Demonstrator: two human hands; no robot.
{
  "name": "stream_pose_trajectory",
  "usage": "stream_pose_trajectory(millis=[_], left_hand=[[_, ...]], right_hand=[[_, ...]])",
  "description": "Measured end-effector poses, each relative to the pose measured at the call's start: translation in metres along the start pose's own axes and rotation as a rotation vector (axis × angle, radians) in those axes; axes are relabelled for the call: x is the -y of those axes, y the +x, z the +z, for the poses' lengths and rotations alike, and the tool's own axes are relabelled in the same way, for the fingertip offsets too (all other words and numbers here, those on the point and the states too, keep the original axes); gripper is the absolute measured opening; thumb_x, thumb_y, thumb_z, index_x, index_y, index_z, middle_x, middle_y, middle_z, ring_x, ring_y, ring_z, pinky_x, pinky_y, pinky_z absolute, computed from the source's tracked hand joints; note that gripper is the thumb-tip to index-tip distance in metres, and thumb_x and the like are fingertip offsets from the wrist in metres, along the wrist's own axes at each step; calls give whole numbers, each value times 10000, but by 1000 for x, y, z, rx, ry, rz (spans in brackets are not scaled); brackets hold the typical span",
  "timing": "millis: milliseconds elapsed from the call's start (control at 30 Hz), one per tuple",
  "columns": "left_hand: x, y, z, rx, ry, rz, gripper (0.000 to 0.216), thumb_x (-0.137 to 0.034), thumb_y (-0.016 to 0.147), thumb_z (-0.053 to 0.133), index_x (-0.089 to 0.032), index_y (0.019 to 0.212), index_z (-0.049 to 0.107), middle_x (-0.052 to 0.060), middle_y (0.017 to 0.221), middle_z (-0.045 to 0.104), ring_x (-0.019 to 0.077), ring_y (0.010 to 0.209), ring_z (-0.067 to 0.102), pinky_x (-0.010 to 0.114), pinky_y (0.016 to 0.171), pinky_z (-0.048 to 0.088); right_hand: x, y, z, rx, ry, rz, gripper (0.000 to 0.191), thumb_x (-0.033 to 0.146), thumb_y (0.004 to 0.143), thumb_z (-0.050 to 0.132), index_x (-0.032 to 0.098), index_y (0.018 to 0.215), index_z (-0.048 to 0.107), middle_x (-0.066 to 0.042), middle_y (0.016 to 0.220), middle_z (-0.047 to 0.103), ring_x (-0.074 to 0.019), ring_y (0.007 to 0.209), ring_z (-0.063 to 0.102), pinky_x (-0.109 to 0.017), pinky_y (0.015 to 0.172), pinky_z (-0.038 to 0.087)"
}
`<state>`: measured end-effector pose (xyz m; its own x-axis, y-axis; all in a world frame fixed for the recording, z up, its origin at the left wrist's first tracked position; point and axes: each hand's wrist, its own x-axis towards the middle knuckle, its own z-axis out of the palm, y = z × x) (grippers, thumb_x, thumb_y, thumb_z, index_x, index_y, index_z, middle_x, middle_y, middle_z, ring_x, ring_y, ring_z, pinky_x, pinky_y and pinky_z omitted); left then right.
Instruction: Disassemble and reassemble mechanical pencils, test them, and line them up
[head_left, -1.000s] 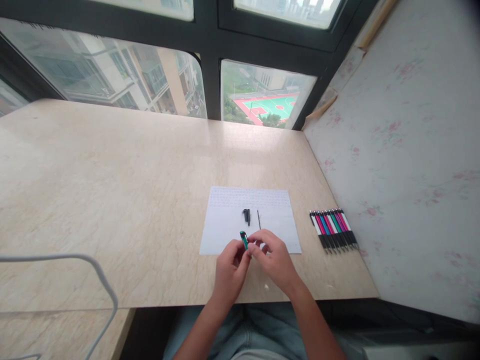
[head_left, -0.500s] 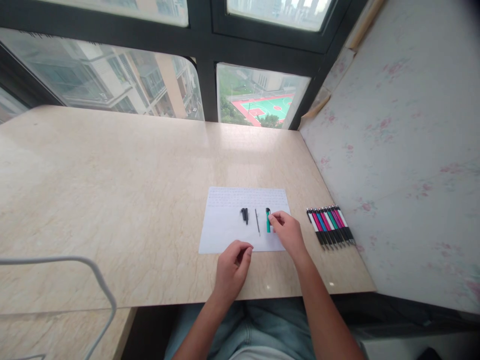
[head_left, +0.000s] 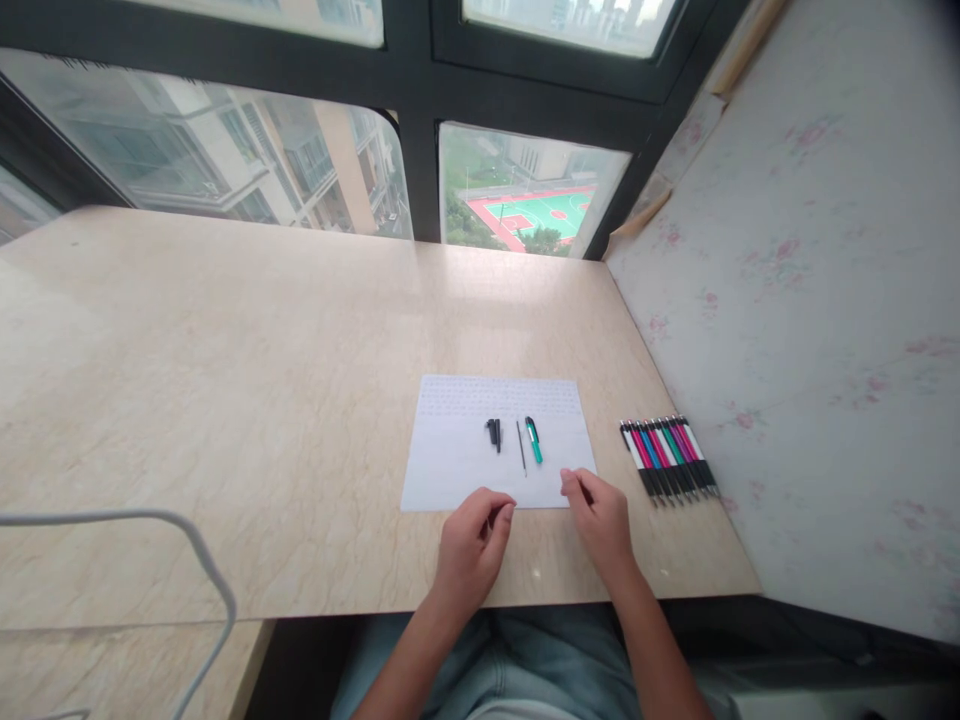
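Observation:
A white sheet of paper (head_left: 450, 465) lies on the beige marble table (head_left: 225, 400). On it, side by side, are a short black pen part (head_left: 493, 432), a thin dark refill (head_left: 520, 446) and a green pen barrel (head_left: 533, 439). My left hand (head_left: 472, 545) rests at the sheet's near edge with its fingers curled against the thumb; whatever may be inside is hidden. My right hand (head_left: 600, 515) lies at the sheet's near right corner, fingers loosely stretched out and holding nothing. Both hands are a little short of the pen parts.
A neat row of several coloured pens (head_left: 667, 458) lies right of the sheet, near a flowered wall panel (head_left: 810, 300). A bent white wire frame (head_left: 172, 525) juts in at the lower left. Windows (head_left: 525, 190) run along the table's far edge.
My right hand carried the green barrel from between both hands to the paper, set it down beside the refill, then drew back to the sheet's corner. My left hand stayed curled.

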<state>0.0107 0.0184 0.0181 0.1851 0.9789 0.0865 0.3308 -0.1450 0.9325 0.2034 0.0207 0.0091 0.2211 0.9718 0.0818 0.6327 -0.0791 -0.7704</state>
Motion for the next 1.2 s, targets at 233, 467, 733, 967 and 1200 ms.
stream_pose_trajectory(millis=[233, 467, 733, 967, 1200], left_hand=[[2, -1, -2, -3, 0, -39, 301, -361, 928, 450, -192, 724, 595, 11, 632, 581, 155, 586, 537, 261, 573, 407], [3, 0, 1, 8, 112, -3, 314, -372, 914, 458, -191, 682, 569, -1, 599, 558, 151, 573, 521, 254, 560, 377], [9, 0, 10, 68, 308, 111, 330, -270, 866, 457, -194, 550, 400, -44, 521, 407, 109, 503, 390, 243, 524, 265], [4, 2, 12, 69, 380, 141, 403, -339, 886, 441, -191, 515, 389, -42, 486, 393, 105, 479, 352, 257, 514, 226], [3, 0, 15, 106, 455, 131, 447, -374, 890, 449, -184, 486, 437, -16, 474, 458, 112, 474, 349, 276, 514, 196]], right_hand=[[-10, -26, 11, -39, 66, -85, 423, 323, 898, 473, 215, 531, 291, 59, 517, 267, -103, 477, 311, -259, 503, 229], [-7, -21, 11, -30, 24, -134, 395, 305, 885, 479, 206, 537, 319, 54, 518, 312, -102, 490, 339, -257, 515, 238], [-2, -19, 14, -65, -15, -168, 401, 292, 875, 462, 199, 506, 334, 60, 492, 315, -94, 477, 320, -250, 509, 227], [-8, -18, 19, -92, -129, -236, 408, 301, 875, 445, 190, 492, 359, 56, 470, 335, -89, 463, 314, -248, 498, 217], [-12, -19, 23, -90, -147, -215, 390, 308, 861, 457, 191, 495, 391, 38, 473, 399, -99, 474, 328, -252, 504, 215]])
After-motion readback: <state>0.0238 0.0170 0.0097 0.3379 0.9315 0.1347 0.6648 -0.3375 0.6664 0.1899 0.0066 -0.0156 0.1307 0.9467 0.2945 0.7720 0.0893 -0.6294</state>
